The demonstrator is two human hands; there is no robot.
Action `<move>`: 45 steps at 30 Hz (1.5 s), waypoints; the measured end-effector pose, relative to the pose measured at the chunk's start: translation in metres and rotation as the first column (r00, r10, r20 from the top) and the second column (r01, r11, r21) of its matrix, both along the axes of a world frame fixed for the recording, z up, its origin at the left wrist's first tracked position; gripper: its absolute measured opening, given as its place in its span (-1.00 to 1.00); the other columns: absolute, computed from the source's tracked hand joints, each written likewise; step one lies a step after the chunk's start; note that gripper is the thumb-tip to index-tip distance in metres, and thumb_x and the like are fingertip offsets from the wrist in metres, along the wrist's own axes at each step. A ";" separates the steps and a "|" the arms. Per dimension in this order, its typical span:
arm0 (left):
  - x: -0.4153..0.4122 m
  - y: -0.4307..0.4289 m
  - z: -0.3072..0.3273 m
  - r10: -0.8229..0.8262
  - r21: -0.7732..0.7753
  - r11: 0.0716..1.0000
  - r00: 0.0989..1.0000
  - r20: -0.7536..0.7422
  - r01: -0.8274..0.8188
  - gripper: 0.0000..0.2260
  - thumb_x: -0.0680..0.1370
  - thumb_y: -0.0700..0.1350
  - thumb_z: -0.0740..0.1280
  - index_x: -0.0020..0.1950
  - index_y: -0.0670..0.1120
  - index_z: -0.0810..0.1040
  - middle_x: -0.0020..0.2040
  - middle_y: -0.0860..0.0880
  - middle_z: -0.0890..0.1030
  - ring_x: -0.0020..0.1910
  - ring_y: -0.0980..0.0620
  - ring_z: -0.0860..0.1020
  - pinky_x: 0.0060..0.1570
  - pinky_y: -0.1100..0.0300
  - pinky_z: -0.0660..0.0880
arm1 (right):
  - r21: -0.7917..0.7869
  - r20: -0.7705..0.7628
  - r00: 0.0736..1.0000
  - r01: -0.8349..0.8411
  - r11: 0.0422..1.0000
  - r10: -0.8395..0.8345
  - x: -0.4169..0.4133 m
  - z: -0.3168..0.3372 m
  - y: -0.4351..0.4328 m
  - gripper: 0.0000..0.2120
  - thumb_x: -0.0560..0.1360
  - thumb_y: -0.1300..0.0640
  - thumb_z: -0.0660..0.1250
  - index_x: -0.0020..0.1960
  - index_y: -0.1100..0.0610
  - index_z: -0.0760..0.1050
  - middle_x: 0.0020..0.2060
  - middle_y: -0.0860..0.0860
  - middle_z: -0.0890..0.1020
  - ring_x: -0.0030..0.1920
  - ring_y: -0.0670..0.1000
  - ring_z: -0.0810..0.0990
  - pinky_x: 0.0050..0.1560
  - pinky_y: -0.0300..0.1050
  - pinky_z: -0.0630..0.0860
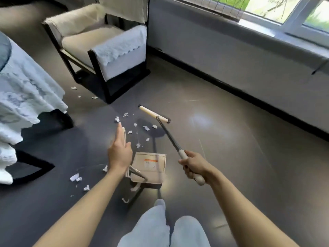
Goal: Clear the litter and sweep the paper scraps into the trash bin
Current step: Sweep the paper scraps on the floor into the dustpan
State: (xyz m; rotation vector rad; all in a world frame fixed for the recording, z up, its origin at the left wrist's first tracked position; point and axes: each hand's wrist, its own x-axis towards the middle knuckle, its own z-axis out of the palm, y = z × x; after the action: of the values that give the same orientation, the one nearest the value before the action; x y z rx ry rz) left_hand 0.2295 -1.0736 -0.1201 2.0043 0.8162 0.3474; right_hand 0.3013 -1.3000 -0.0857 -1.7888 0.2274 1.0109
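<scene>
My right hand [195, 166] grips the beige end of a broom handle. Its dark pole runs up to the beige broom head [153, 114], which rests on the grey floor. My left hand [119, 150] is held out with straight fingers. The top of the upright handle of a beige dustpan [150, 166] shows between its fingers and thumb. The dustpan stands on the floor between my hands. Several white paper scraps [146, 128] lie between the broom head and the dustpan. More scraps [76, 177] lie to the left of my forearm. No trash bin is in view.
An armchair [106, 50] with white lace covers stands at the back left. A table under a white cloth [26, 90] fills the left side. A wall below a window [231, 56] runs along the right. My legs [170, 232] are at the bottom.
</scene>
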 end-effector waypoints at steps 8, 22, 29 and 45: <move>0.110 -0.053 -0.011 0.247 0.107 0.966 0.964 -0.104 -0.236 -0.29 0.53 -0.38 0.30 0.58 0.02 0.12 0.37 -0.06 0.50 0.22 -0.17 0.50 0.20 0.08 0.37 | -0.015 -0.118 0.971 -0.210 0.978 0.207 0.177 -0.027 -0.016 -0.66 0.58 0.34 0.18 0.35 0.20 0.32 -0.44 0.05 0.32 -0.62 -0.11 0.26 -0.62 -0.33 0.24; 0.214 -0.127 -0.037 0.595 0.109 0.802 0.773 -0.221 -0.587 -0.32 0.58 -0.25 0.29 0.58 0.14 0.06 0.44 -0.15 0.39 0.39 -0.20 0.34 0.30 0.04 0.26 | -0.104 -0.271 0.703 -0.701 0.706 0.658 0.358 -0.098 -0.040 -0.72 0.58 0.27 0.14 0.24 0.04 0.24 -0.20 0.13 0.46 -0.35 -0.03 0.44 -0.38 -0.20 0.46; 0.205 -0.128 -0.040 0.606 0.114 0.791 0.746 -0.276 -0.601 -0.31 0.59 -0.17 0.30 0.57 0.21 0.01 0.37 -0.19 0.44 0.34 -0.19 0.38 0.16 0.12 0.28 | -0.295 -0.270 0.635 -0.770 0.566 0.724 0.364 -0.113 -0.027 -0.86 0.59 0.25 0.05 0.06 0.20 0.36 -0.32 0.11 0.46 -0.41 0.02 0.43 -0.50 -0.20 0.42; 0.182 -0.115 -0.047 0.634 0.191 0.770 0.764 -0.120 -0.609 -0.32 0.55 -0.32 0.31 0.55 0.15 0.17 0.31 0.09 0.52 0.17 0.00 0.47 0.03 0.59 0.18 | -0.377 -0.090 0.564 -0.782 0.496 0.821 0.360 -0.112 -0.023 -0.76 0.59 0.06 0.25 0.20 0.13 0.33 -0.34 0.11 0.48 -0.54 0.01 0.39 -0.49 -0.13 0.42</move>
State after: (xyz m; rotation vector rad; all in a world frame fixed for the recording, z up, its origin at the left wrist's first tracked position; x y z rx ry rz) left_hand 0.4116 -1.1883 -0.1676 1.8537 1.6253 0.6248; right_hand 0.6614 -1.3234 -0.1978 -2.3664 -0.6153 1.6007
